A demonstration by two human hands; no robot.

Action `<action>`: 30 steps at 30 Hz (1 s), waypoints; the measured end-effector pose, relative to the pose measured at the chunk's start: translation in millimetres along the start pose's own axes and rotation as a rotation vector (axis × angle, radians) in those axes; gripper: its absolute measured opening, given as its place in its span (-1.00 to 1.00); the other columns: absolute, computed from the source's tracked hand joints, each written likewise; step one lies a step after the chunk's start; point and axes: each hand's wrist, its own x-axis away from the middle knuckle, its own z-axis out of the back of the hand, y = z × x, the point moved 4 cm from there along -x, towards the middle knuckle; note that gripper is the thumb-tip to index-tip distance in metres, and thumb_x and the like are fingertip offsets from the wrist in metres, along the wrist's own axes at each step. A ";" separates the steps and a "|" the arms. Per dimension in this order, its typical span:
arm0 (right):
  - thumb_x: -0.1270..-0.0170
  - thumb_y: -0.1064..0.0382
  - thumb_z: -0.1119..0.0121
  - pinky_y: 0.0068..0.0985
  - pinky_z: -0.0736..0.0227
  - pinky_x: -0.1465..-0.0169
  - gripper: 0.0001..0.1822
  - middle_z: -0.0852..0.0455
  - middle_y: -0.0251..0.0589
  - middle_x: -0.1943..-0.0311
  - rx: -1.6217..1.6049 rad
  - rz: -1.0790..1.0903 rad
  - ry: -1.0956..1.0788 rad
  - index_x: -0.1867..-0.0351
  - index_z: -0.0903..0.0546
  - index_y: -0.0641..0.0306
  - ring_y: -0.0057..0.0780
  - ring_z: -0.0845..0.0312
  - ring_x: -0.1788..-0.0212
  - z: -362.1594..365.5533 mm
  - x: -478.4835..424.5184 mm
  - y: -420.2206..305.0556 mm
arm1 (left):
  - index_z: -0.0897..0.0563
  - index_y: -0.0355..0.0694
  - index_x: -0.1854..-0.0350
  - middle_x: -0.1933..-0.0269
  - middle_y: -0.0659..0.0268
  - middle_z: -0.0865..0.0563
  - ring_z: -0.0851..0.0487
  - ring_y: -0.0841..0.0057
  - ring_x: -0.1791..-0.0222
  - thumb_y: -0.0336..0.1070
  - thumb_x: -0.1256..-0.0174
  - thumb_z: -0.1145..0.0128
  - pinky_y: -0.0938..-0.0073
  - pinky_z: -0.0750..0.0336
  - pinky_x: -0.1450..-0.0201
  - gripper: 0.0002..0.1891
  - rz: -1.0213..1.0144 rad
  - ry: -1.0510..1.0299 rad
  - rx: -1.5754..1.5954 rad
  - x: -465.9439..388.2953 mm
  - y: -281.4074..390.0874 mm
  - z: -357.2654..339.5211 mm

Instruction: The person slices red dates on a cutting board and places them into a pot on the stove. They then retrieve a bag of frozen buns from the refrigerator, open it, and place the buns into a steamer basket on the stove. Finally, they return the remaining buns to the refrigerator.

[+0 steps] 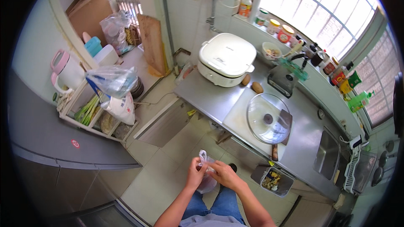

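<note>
A thin translucent plastic bag [206, 185] hangs before my legs, its top bunched up between both hands. My left hand [195, 173] pinches one side of the bag's neck, just below a looped handle that sticks up. From the other side, my right hand [223, 172] grips the gathered plastic with bent fingers. Something pinkish shows through the bag; I cannot tell what it is. Both hands are over the tiled floor, in front of the steel counter.
On the steel counter [205, 101] stand a white electric cooker [228, 55], two potatoes [257, 87], and a cutting board [236, 113] bearing a glass lid [268, 129] over a cleaver [275, 152]. A scrap bin [285, 189] hangs at its front edge. A cabinet door [164, 124] stands open.
</note>
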 end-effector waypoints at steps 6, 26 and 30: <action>-0.13 0.23 -0.22 -0.23 -0.45 0.15 -0.75 -0.59 -0.03 0.30 0.152 -0.020 -0.156 0.15 -0.62 0.21 -0.05 -0.54 0.23 -88.3 -27.5 26.3 | -0.68 -0.11 0.18 0.22 0.27 -0.66 -0.59 0.17 0.11 -0.31 -0.22 -0.03 0.16 -0.47 0.11 -0.80 -0.133 -0.099 -0.617 -1.0 -37.2 51.7; -0.32 0.35 -0.10 -0.58 -0.50 0.26 -0.83 -0.62 -0.28 0.27 -0.961 -0.656 0.490 0.08 -0.54 0.29 -0.57 -0.53 0.30 -169.6 -125.7 289.9 | -0.40 -0.27 -0.25 -0.29 0.06 -0.40 -0.33 0.09 -0.28 -0.41 -0.30 0.06 0.18 -0.25 -0.31 -0.56 -0.232 -0.012 -0.604 -171.7 -173.5 9.4; -0.33 0.42 -0.03 -0.58 -0.51 0.20 -0.75 -0.62 -0.27 0.18 -1.153 -0.733 0.590 -0.02 -0.53 0.24 -0.55 -0.55 0.23 -149.0 -131.9 287.9 | -0.43 -0.27 -0.22 -0.28 0.07 -0.39 -0.33 0.14 -0.28 -0.32 -0.25 -0.02 0.14 -0.26 -0.28 -0.55 -0.366 -0.018 -0.838 -181.9 -163.8 1.0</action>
